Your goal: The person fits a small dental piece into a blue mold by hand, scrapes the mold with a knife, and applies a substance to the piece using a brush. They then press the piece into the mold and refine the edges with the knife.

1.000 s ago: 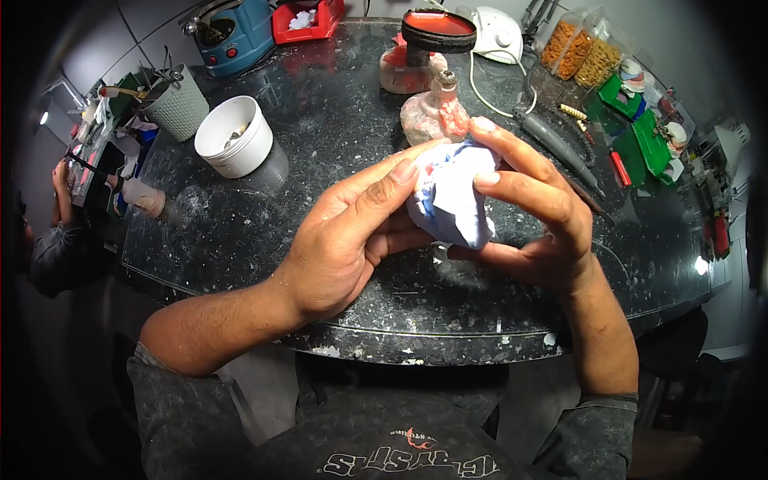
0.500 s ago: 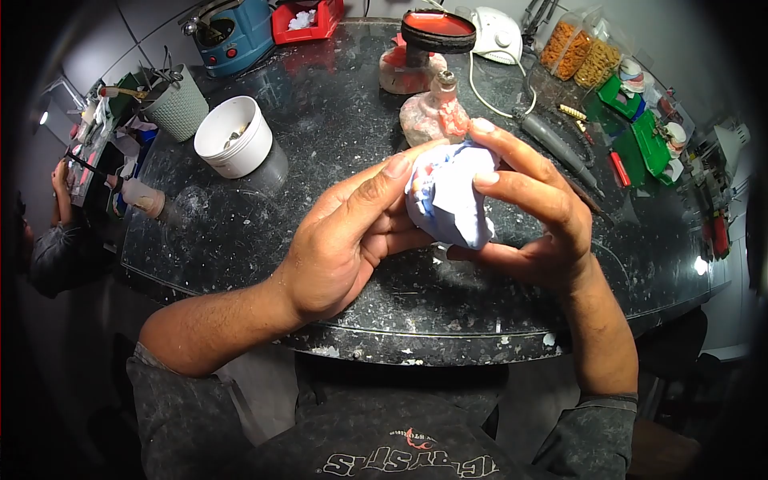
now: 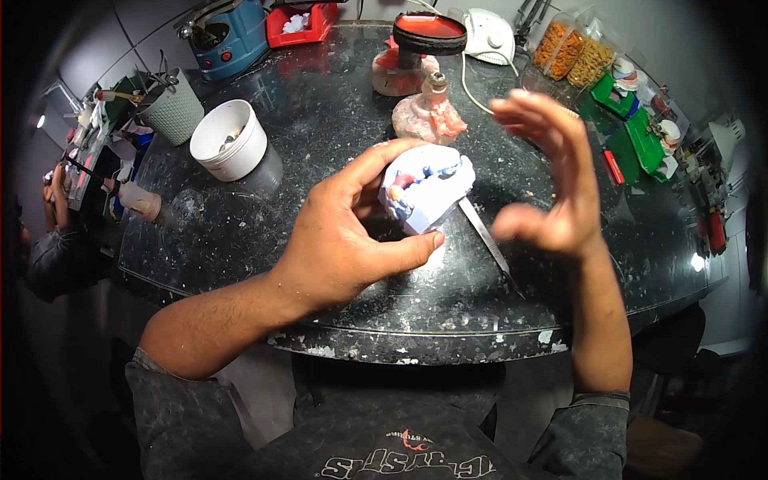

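Observation:
A white plaster dental model [image 3: 436,198] with blue and reddish wax-like areas along its arch is held over the worktable. My left hand [image 3: 344,228] grips it from the left, thumb along the near edge and fingers around the far side. To its right, my right hand [image 3: 560,192] is raised, slightly blurred, its fingers and thumb apart with nothing between them. A thin metal instrument [image 3: 490,244], like a spatula or knife, lies on the table between the model and my right hand; its upper end is hidden behind the model.
Beyond the model stands a stained alcohol burner [image 3: 432,112], with a black-rimmed dish of red material [image 3: 430,30] behind it. A white tub [image 3: 229,142] and a utensil pot [image 3: 176,112] are at left. Green bins [image 3: 644,148] line the right; another person's hands [image 3: 56,188] show far left.
My right hand has let go of the dental model and moved off to the right. The model has turned in my left hand and shifted slightly left, bringing the metal instrument into view.

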`<state>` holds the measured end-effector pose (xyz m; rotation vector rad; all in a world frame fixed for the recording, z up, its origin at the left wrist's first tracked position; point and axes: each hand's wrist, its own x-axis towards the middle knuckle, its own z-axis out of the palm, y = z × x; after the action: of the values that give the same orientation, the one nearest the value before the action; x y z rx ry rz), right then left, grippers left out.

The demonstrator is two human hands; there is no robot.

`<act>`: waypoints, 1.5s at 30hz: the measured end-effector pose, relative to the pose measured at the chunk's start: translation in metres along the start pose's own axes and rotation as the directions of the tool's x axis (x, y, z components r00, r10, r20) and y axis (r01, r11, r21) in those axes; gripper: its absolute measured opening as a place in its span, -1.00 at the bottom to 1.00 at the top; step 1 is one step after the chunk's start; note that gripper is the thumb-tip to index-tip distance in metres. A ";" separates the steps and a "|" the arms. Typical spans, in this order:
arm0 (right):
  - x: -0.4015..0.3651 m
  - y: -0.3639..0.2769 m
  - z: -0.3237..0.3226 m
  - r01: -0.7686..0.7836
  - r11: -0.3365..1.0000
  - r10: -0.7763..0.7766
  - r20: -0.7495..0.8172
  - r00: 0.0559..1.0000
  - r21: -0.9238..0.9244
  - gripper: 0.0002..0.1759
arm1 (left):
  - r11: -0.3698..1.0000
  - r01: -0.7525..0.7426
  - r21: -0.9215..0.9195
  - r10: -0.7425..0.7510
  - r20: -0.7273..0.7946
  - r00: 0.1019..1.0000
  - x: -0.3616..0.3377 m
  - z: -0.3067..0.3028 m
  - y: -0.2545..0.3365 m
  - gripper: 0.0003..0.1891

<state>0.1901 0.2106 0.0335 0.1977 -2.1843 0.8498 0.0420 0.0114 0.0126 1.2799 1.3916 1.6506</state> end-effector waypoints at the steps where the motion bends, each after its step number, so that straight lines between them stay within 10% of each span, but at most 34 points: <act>1: 0.000 0.001 -0.011 -0.180 0.981 0.176 -0.051 0.983 -0.075 -0.17 | 1.000 0.003 0.000 -0.003 -0.003 1.000 0.001 -0.002 -0.003 -0.28; 4: -0.004 0.023 -0.037 -0.434 0.799 0.439 -0.089 0.894 -0.417 -0.40 | 0.963 -0.101 0.250 0.100 0.018 0.995 0.003 -0.009 -0.005 -0.30; 6: -0.006 0.028 -0.048 -0.677 0.469 0.783 -0.089 0.616 -0.567 -0.56 | 0.898 -0.121 0.423 0.105 0.059 0.993 0.003 -0.011 -0.001 -0.26; 16: -0.019 0.049 -0.060 -0.561 0.600 0.676 -0.014 0.737 -0.571 -0.79 | 0.618 -0.332 0.713 0.259 0.214 0.942 0.008 -0.025 -0.002 -0.31; 21: -0.016 0.046 -0.082 -0.606 0.670 0.615 -0.137 0.777 -0.429 -0.81 | 0.892 -0.045 0.450 -0.026 0.151 0.988 0.010 -0.023 0.006 -0.35; 24: -0.015 0.037 -0.105 -0.778 0.443 0.849 -0.072 0.524 -0.445 -0.79 | 0.843 -0.178 0.508 0.080 0.209 0.975 0.010 -0.023 0.004 -0.35; 31: -0.020 0.042 -0.104 -0.724 0.454 0.858 0.037 0.512 -0.519 -0.88 | 0.745 -0.280 0.605 0.128 0.283 0.951 0.013 -0.034 -0.004 -0.36; 36: -0.023 0.052 -0.115 -0.682 0.730 0.682 -0.011 0.731 -0.047 -0.89 | 0.707 -0.305 0.638 0.141 0.296 0.945 0.013 -0.033 -0.004 -0.35; 40: -0.024 0.054 -0.121 -0.662 0.685 0.712 -0.086 0.697 0.304 -0.71 | 0.719 -0.299 0.627 0.129 0.302 0.945 0.013 -0.033 -0.006 -0.35; 45: -0.023 0.066 -0.122 -0.130 0.461 0.522 -0.149 0.840 0.878 -0.65 | 0.718 -0.306 0.625 0.133 0.309 0.942 0.015 -0.035 -0.006 -0.35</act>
<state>0.2546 0.3350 0.0423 0.0328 -1.2400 1.9823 0.0039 0.0135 0.0120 2.0521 1.8033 1.0766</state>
